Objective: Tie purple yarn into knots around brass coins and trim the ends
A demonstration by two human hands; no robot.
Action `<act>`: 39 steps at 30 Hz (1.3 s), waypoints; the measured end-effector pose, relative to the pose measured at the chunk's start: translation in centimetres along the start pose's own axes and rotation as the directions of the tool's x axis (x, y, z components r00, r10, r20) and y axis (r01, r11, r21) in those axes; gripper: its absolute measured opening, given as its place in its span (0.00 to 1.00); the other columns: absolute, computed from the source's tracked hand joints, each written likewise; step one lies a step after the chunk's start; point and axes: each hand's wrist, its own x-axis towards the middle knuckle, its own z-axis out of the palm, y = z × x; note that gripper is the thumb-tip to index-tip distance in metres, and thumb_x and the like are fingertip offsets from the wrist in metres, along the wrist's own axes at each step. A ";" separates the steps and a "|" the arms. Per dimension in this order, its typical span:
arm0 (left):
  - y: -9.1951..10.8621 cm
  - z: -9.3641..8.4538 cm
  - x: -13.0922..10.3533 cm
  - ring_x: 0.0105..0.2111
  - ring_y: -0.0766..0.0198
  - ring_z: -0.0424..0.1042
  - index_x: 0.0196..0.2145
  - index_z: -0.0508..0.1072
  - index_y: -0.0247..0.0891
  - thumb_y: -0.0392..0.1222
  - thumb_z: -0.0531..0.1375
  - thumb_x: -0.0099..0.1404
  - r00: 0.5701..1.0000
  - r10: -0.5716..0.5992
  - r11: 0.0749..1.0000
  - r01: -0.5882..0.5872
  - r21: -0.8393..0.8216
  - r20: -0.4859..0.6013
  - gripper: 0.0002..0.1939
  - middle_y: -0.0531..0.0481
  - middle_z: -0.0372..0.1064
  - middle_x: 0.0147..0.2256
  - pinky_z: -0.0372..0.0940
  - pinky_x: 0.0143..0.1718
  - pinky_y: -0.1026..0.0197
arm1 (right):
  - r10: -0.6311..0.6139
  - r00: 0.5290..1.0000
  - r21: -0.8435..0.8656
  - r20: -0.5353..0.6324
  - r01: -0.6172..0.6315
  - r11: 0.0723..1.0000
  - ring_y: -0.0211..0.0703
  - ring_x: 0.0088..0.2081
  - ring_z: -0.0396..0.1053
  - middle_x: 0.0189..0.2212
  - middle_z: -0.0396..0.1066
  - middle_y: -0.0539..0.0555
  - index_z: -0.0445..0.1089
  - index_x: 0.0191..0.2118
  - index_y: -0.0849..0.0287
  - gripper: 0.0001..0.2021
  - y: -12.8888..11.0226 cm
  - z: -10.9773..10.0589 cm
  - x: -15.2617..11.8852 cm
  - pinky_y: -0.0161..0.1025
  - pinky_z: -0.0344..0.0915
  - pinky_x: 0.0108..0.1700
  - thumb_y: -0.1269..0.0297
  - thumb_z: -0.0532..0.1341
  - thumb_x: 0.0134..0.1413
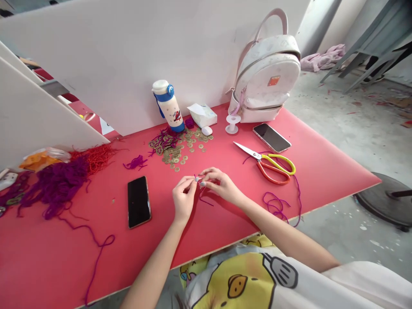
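Observation:
Both hands meet over the middle of the red table (225,171). My left hand (186,195) pinches a short purple cord (206,201) between thumb and forefinger. Close against it, my right hand (220,184) has its thumb and fingertips closed on the same cord, whose loose end hangs below the fingers. Whether a coin sits in the pinch is hidden. Beyond the hands lies a spread of brass-coloured coins (175,155), some with purple cord on them. Scissors (259,157) with one yellow and one red handle rest to the right, blades apart from my hands.
A black phone (139,201) lies left of my hands, another phone (272,137) at right. Behind stand a bottle (168,105), a tissue pack (202,115), a spool (232,123) and a white backpack (265,81). Purple cord (61,182) and red cord (95,157) are heaped at left.

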 end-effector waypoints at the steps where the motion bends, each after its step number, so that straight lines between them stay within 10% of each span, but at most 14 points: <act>1: -0.1 -0.1 0.0 0.30 0.62 0.72 0.31 0.80 0.38 0.45 0.60 0.68 0.999 0.033 0.998 -0.034 0.058 0.021 0.13 0.48 0.74 0.31 0.66 0.31 0.64 | -0.034 0.999 -0.066 -0.024 0.032 0.997 0.49 0.49 0.68 0.45 0.71 0.57 0.76 0.33 0.55 0.08 -0.2 -0.2 -0.1 0.47 0.66 0.51 0.62 0.61 0.63; 7: -0.7 -0.9 0.7 0.26 0.64 0.71 0.32 0.81 0.42 0.44 0.60 0.68 0.954 0.161 0.917 -0.239 0.318 0.253 0.11 0.49 0.76 0.29 0.60 0.30 0.63 | -0.180 0.981 -0.356 -0.067 0.145 0.923 0.50 0.46 0.64 0.42 0.68 0.56 0.74 0.37 0.53 0.08 -1.1 -1.2 -0.4 0.47 0.65 0.49 0.69 0.58 0.64; 14: -0.5 -1.6 0.9 0.23 0.63 0.69 0.28 0.81 0.45 0.56 0.57 0.69 0.853 0.351 0.876 -0.444 0.185 0.387 0.19 0.49 0.77 0.25 0.59 0.29 0.60 | -0.188 0.980 -0.286 -0.066 0.162 0.945 0.49 0.42 0.64 0.37 0.68 0.54 0.74 0.33 0.54 0.08 -1.1 -1.1 -0.3 0.46 0.63 0.48 0.66 0.60 0.63; 23: 0.5 -1.0 -0.2 0.25 0.66 0.67 0.31 0.81 0.41 0.45 0.62 0.67 0.960 0.276 0.957 -0.269 0.104 -0.049 0.10 0.50 0.73 0.28 0.60 0.25 0.65 | -0.152 0.988 -0.172 0.022 0.154 0.973 0.47 0.39 0.66 0.33 0.71 0.53 0.71 0.31 0.54 0.07 -0.9 -0.8 -0.2 0.45 0.62 0.46 0.67 0.62 0.62; 39: 0.8 -0.8 -0.3 0.25 0.65 0.72 0.26 0.83 0.40 0.45 0.68 0.60 0.966 0.003 0.952 0.076 -0.298 0.257 0.08 0.43 0.80 0.44 0.67 0.28 0.61 | 0.069 0.991 -0.053 -0.112 -0.076 0.996 0.40 0.26 0.57 0.25 0.56 0.49 0.57 0.22 0.56 0.23 -0.7 -1.0 -0.3 0.39 0.56 0.32 0.50 0.51 0.68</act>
